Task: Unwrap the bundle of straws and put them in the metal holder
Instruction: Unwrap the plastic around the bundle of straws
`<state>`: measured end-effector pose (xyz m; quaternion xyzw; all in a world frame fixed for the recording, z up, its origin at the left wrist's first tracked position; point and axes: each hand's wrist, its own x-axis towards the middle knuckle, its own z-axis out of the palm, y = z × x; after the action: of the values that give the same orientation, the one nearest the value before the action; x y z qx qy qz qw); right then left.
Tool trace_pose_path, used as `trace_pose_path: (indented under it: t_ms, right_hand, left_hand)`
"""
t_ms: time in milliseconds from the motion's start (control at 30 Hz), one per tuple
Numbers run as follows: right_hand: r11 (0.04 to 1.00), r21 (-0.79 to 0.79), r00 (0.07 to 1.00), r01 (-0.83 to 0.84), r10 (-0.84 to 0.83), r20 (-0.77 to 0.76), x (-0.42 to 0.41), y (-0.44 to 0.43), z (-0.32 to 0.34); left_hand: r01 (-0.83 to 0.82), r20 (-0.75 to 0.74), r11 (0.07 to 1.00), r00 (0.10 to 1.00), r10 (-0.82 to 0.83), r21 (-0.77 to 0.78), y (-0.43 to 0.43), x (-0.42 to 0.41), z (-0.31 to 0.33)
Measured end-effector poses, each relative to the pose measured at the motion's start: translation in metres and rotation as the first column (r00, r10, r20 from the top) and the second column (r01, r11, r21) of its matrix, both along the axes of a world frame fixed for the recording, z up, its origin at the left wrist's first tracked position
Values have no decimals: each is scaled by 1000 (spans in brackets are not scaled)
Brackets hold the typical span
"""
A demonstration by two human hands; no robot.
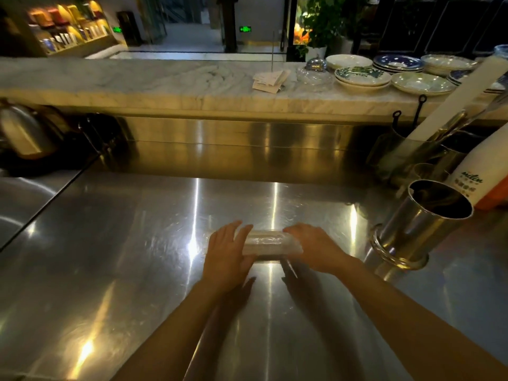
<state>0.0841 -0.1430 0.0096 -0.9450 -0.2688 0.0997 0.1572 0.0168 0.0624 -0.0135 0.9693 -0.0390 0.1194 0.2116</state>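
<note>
The wrapped straw bundle [270, 242] lay crosswise on the steel counter [110, 257] between both hands; left hand [226, 250] and right hand [313, 250] apparently gripped its ends, metal holder [417, 226] nearby to the right

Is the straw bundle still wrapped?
Wrapped: the bundle lies on the counter in clear film, a hand at each end. No loose straws show.

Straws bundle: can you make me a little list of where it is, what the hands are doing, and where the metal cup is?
bundle of straws: lying flat on the steel counter, wrapper on
left hand: on the bundle's left end
right hand: on the bundle's right end
metal holder: upright, to the right of the hands, no pale straws seen inside
plates: stacked on the marble ledge behind
</note>
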Motion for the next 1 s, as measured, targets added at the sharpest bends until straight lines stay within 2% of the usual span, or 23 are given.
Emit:
trace_pose_path:
  t_ms: [100,167,333,467,567,633,733,867,1000]
  right_hand:
    - [975,-143,985,-170,170,-11,1,8,-16]
    - [960,-186,974,-210,222,43,0,8,-26]
    - [962,-185,952,-203,238,195,-2,8,-34]
    - [988,-38,977,-152,156,147,5,6,-19]
    - [996,-9,987,-89,89,136,13,3,-5]
    - [998,59,992,-25,18,125,19,-1,2]
    - [983,173,996,60,-70,53,24,-7,14]
    - [963,230,990,142,-134,-51,25,-15,22]
    - [853,379,925,358,-269,-269,35,-17,30]
  left_hand:
    - [65,-220,981,975,-25,180,16,4,-14]
    - [78,-255,969,967,-16,236,23,2,-22]
    - [60,-164,982,986,-30,180,33,1,-22]
    - [47,-126,985,992,-26,166,40,4,-5]
    - [-25,-57,984,998,36,179,47,12,4]
    - [-168,-21,983,985,170,76,53,17,8]
    - [-313,-137,943,945,298,-109,57,19,13]
    - [-380,-249,893,913,322,-240,56,19,19]
    - [-439,-358,824,879,314,-357,50,26,30]
